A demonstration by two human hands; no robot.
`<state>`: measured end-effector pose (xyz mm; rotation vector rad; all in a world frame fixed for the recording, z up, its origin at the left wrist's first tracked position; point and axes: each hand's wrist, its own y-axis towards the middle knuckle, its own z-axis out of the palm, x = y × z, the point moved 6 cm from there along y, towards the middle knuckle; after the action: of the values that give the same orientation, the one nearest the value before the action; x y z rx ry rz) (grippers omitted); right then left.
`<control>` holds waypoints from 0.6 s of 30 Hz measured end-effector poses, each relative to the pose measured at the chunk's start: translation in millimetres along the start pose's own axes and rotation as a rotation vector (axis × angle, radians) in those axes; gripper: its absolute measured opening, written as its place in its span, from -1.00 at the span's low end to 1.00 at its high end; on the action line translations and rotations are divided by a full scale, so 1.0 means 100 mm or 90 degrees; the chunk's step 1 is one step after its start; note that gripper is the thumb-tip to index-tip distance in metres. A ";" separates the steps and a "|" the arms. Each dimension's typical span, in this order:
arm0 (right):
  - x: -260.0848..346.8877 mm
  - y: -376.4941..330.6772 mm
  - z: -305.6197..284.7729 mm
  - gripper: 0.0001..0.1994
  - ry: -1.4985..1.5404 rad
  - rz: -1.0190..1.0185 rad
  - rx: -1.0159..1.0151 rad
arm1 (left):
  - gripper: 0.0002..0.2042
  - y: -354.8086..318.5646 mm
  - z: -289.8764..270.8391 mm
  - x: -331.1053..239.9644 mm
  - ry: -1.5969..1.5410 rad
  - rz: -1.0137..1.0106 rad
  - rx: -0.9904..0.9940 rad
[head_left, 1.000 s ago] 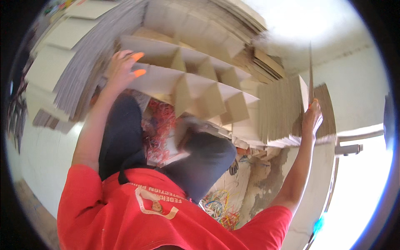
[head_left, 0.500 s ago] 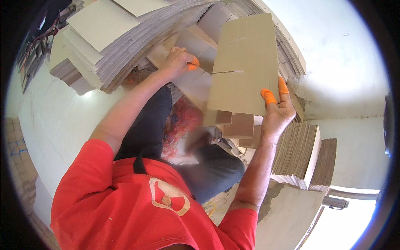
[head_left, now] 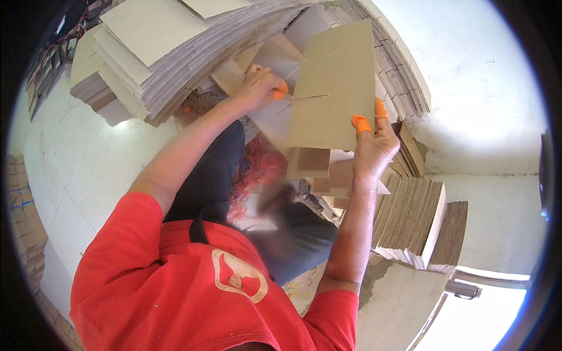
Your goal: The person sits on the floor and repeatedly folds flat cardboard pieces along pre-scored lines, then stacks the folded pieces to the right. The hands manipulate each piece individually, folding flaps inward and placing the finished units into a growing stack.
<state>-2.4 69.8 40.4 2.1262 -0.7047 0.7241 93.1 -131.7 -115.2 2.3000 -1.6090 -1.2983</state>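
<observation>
My right hand (head_left: 377, 143), with orange covers on two fingers, grips the lower right edge of a tan cardboard sheet (head_left: 333, 96). The sheet is held up at a tilt, with slits cut in from its left side. Left of it, my left hand (head_left: 260, 90) is closed, an orange cover on one digit, pinching the edge of a greyish cardboard piece (head_left: 274, 120). Its fingertips are partly hidden. Smaller cardboard panels (head_left: 309, 162) show below the raised sheet; whether they join it I cannot tell.
Tall stacks of flat cardboard (head_left: 175, 55) stand at the far left, and slotted sheets (head_left: 404, 76) are piled behind the raised one. More bundles (head_left: 410, 216) stand on the right by a white wall (head_left: 492, 111). Red stringy scraps (head_left: 257, 167) lie between my legs.
My right hand and the tan sheet have shifted left, toward my left hand. My left hand has moved slightly right, so its covered digit is close to the sheet's slit edge.
</observation>
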 end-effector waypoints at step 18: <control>-0.07 -0.12 0.38 -0.50 -0.117 -0.021 0.076 | -0.91 0.02 0.01 0.07 -0.027 0.023 -0.009</control>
<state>10.3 47.7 9.1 2.3302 -0.7370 0.5695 91.7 -138.3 -118.7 2.2391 -1.6407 -1.3541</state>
